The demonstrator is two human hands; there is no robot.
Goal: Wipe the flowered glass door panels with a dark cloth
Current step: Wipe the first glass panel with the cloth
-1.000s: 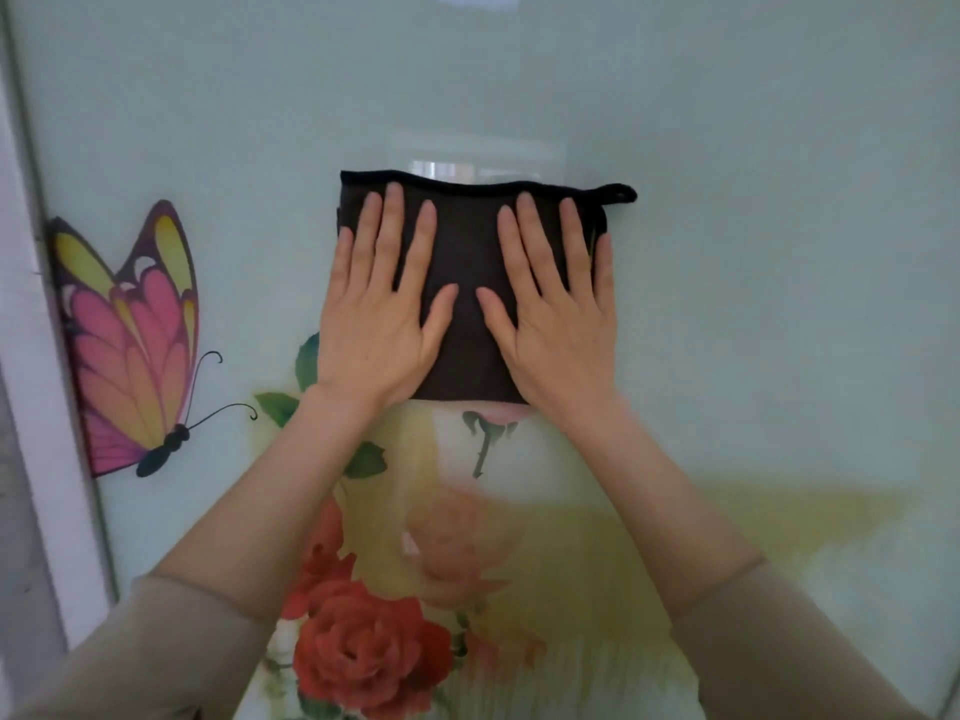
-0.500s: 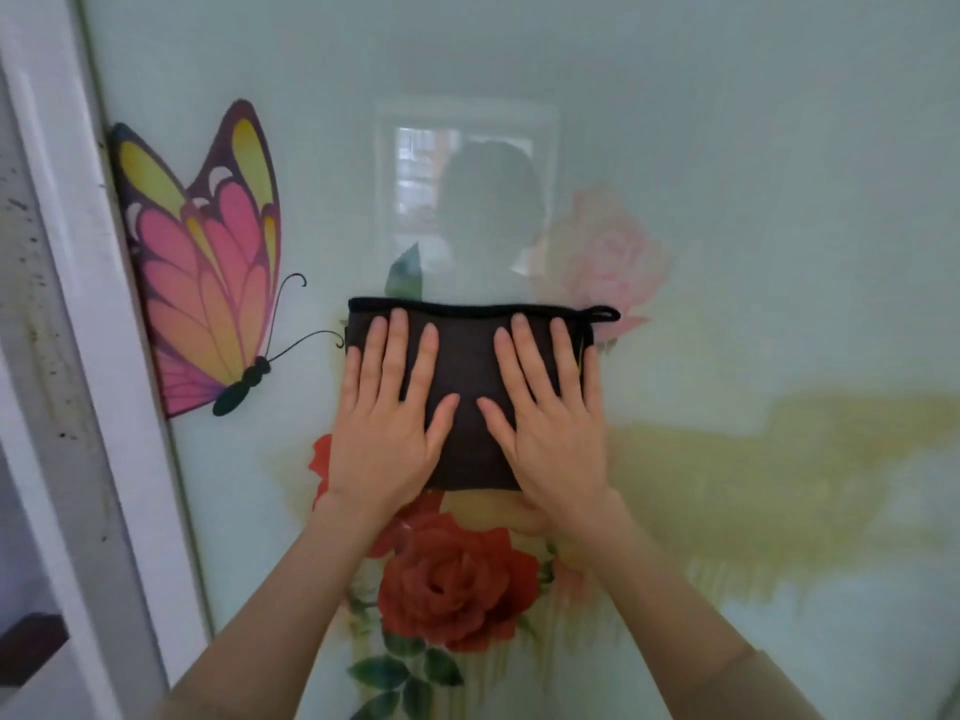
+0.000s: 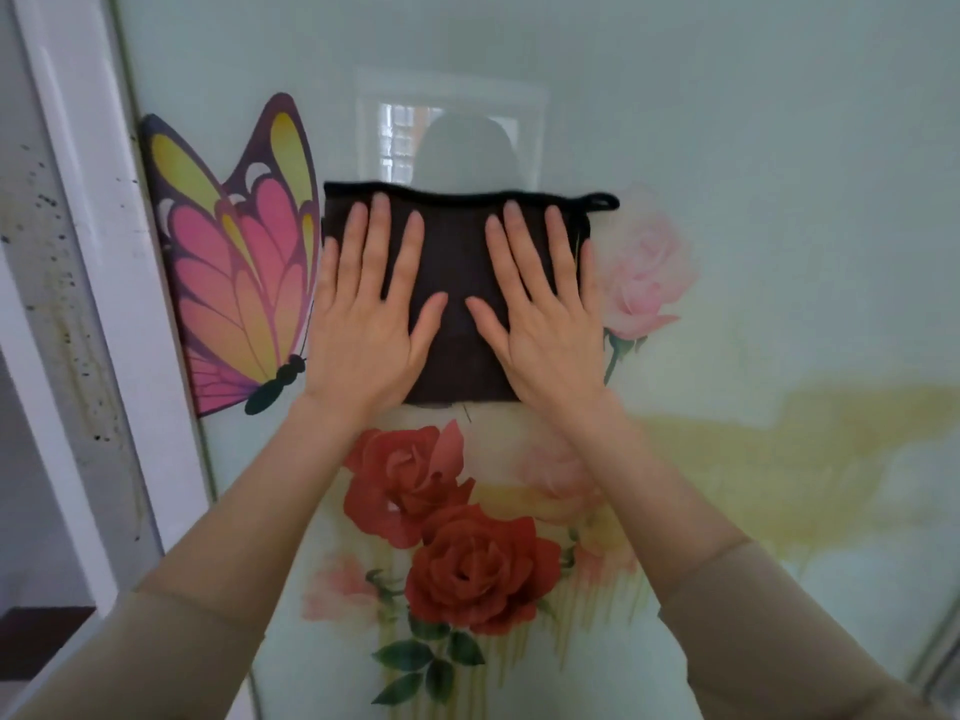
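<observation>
view: head, the only 1
panel: flowered glass door panel (image 3: 779, 200), white frame (image 3: 119, 304) along its left edge
cloth: dark cloth (image 3: 457, 252) folded flat on the glass, near the panel's left edge, above the red roses (image 3: 467, 563); hanging loop (image 3: 602, 202) at its top right corner
left hand: left hand (image 3: 363, 335) flat, fingers spread, pressing the cloth's left half
right hand: right hand (image 3: 545, 335) flat, fingers spread, pressing the right half; nothing pinched by either
risk 1: only palm pressure holds the cloth, so if 1 hand eases it likely slides or drops
risk 2: cloth's left edge is just beside the butterfly sticker (image 3: 234, 278); a leftward stroke could catch the wing edge and lift it
risk 3: the strip between the 2 hands gets less pressure, so streaks are likely
risk 4: the loop trails off the corner, could drag a smear over the pink rose (image 3: 644, 267)
</observation>
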